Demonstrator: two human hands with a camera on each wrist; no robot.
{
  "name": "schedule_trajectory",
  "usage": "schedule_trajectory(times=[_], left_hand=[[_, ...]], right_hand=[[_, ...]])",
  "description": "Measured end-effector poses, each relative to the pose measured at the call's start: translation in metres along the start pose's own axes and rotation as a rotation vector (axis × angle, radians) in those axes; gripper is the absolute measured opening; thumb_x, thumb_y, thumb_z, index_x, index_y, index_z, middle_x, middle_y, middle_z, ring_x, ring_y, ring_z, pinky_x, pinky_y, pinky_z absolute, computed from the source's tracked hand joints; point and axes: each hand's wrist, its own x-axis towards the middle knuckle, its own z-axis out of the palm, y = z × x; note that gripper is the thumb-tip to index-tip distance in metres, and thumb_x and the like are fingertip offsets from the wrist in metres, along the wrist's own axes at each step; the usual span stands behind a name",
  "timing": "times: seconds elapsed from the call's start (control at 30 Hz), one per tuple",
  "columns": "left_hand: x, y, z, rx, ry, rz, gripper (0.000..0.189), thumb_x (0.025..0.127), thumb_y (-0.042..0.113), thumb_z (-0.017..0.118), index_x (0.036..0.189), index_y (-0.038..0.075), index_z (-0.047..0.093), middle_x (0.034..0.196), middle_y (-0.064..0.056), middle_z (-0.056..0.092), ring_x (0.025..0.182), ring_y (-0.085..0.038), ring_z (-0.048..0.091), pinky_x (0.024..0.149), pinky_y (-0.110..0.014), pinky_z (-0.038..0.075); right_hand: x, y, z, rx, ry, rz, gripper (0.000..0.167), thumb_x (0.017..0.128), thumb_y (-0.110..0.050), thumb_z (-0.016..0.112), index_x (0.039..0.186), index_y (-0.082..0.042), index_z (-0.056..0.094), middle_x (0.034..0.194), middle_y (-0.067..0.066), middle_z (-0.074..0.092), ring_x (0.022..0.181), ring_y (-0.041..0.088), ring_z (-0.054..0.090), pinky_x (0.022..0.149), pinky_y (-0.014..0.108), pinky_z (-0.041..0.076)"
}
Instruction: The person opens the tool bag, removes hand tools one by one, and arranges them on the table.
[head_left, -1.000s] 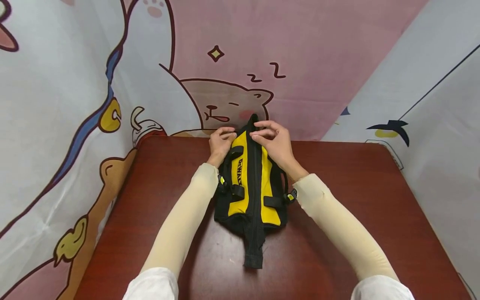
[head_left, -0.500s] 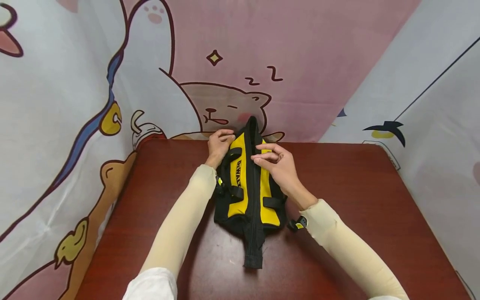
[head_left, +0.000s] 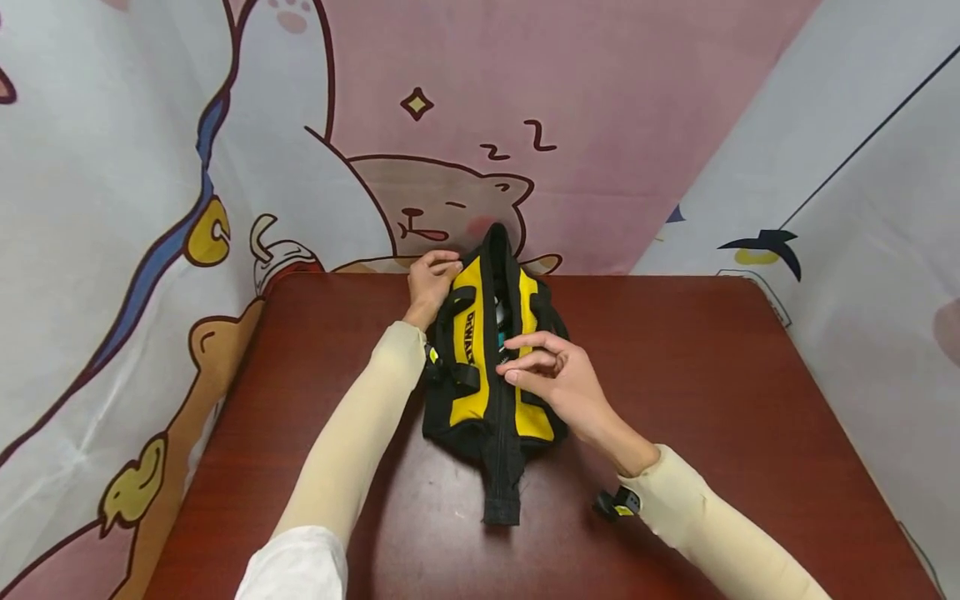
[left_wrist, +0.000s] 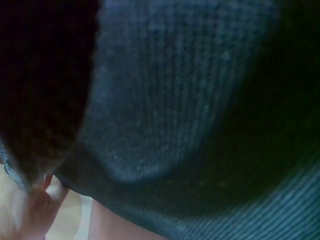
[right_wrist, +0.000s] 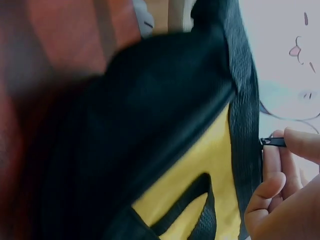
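A black and yellow DEWALT tool bag [head_left: 468, 404] lies lengthwise on the table, its far half unzipped. Inside the gap, partly hidden, a silvery thing [head_left: 501, 313] and a bit of teal show. My left hand [head_left: 429, 287] holds the bag's far left edge; dark fabric [left_wrist: 150, 90] fills most of the left wrist view. Over the middle of the zipper, my right hand [head_left: 566, 379] has thumb and fingers together. Its wrist view shows them pinching a small black zipper pull [right_wrist: 276, 142] beside the zipper tape [right_wrist: 245, 125].
The reddish-brown table [head_left: 675, 375] reaches out on both sides of the bag. A cartoon-printed cloth [head_left: 600, 125] hangs behind it and along the sides. A black end tab [head_left: 502, 510] of the bag points toward me, and strap handles [head_left: 463, 379] stand along its sides.
My right hand has drawn the zipper pull from the far end toward me, to about mid-bag. The zipper has parted behind it, exposing the contents. My left hand has stayed at the far edge.
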Motion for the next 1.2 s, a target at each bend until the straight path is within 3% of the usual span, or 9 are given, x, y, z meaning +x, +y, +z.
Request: schedule_trajectory(times=[0.23, 0.57, 0.73, 0.87, 0.93, 1.07, 1.2], left_hand=[[0.004, -0.002, 0.000, 0.006, 0.010, 0.003, 0.018, 0.102, 0.009, 0.080, 0.118, 0.001, 0.081, 0.119, -0.019, 0.082, 0.112, -0.031, 0.079, 0.091, -0.035, 0.061], [0.008, 0.001, 0.002, 0.016, 0.008, 0.012, 0.016, 0.103, 0.009, 0.079, 0.117, 0.001, 0.080, 0.119, -0.018, 0.082, 0.110, -0.030, 0.079, 0.092, -0.036, 0.061], [0.007, 0.001, 0.002, 0.002, 0.011, -0.001, 0.017, 0.103, 0.009, 0.079, 0.117, 0.001, 0.080, 0.119, -0.018, 0.082, 0.109, -0.029, 0.079, 0.091, -0.034, 0.062], [0.005, 0.003, -0.001, -0.004, 0.004, 0.003, 0.017, 0.103, 0.009, 0.079, 0.119, 0.002, 0.079, 0.119, -0.019, 0.082, 0.110, -0.030, 0.079, 0.093, -0.035, 0.062], [0.004, 0.003, -0.002, -0.004, -0.004, 0.001, 0.019, 0.103, 0.008, 0.079, 0.120, 0.001, 0.079, 0.120, -0.019, 0.081, 0.110, -0.031, 0.079, 0.095, -0.036, 0.062], [0.002, 0.004, -0.005, 0.006, -0.049, -0.002, 0.024, 0.105, 0.009, 0.077, 0.127, -0.001, 0.078, 0.123, -0.020, 0.081, 0.113, -0.031, 0.078, 0.096, -0.035, 0.062], [-0.002, 0.005, -0.008, 0.021, -0.090, 0.016, 0.028, 0.107, 0.013, 0.075, 0.132, 0.000, 0.076, 0.125, -0.018, 0.080, 0.113, -0.028, 0.076, 0.093, -0.027, 0.059]], right_hand=[[-0.031, 0.001, 0.007, -0.022, -0.101, -0.033, 0.038, 0.097, 0.006, 0.078, 0.134, 0.008, 0.068, 0.106, 0.010, 0.085, 0.105, 0.016, 0.080, 0.085, 0.027, 0.063], [-0.069, 0.000, 0.020, 0.023, -0.220, 0.009, 0.036, 0.095, 0.004, 0.080, 0.130, 0.006, 0.070, 0.103, 0.016, 0.084, 0.095, 0.015, 0.080, 0.074, 0.020, 0.054], [-0.081, -0.002, 0.024, 0.025, -0.299, 0.017, 0.037, 0.096, 0.003, 0.081, 0.132, 0.005, 0.070, 0.102, 0.014, 0.084, 0.079, 0.008, 0.072, 0.067, 0.020, 0.049], [-0.077, -0.004, 0.022, -0.005, -0.258, -0.037, 0.037, 0.096, 0.003, 0.080, 0.131, 0.006, 0.069, 0.099, 0.015, 0.084, 0.082, 0.014, 0.074, 0.070, 0.022, 0.053], [-0.074, -0.004, 0.020, 0.006, -0.239, -0.029, 0.038, 0.097, 0.004, 0.079, 0.133, 0.008, 0.067, 0.100, 0.013, 0.084, 0.091, 0.018, 0.078, 0.077, 0.025, 0.058], [-0.066, -0.001, 0.014, 0.052, -0.187, -0.003, 0.043, 0.096, 0.005, 0.079, 0.135, 0.014, 0.063, 0.101, 0.006, 0.084, 0.094, 0.017, 0.080, 0.082, 0.027, 0.062], [-0.054, 0.008, 0.009, 0.073, -0.088, -0.086, 0.041, 0.097, 0.008, 0.077, 0.134, 0.017, 0.061, 0.101, 0.001, 0.084, 0.092, 0.016, 0.079, 0.079, 0.026, 0.062]])
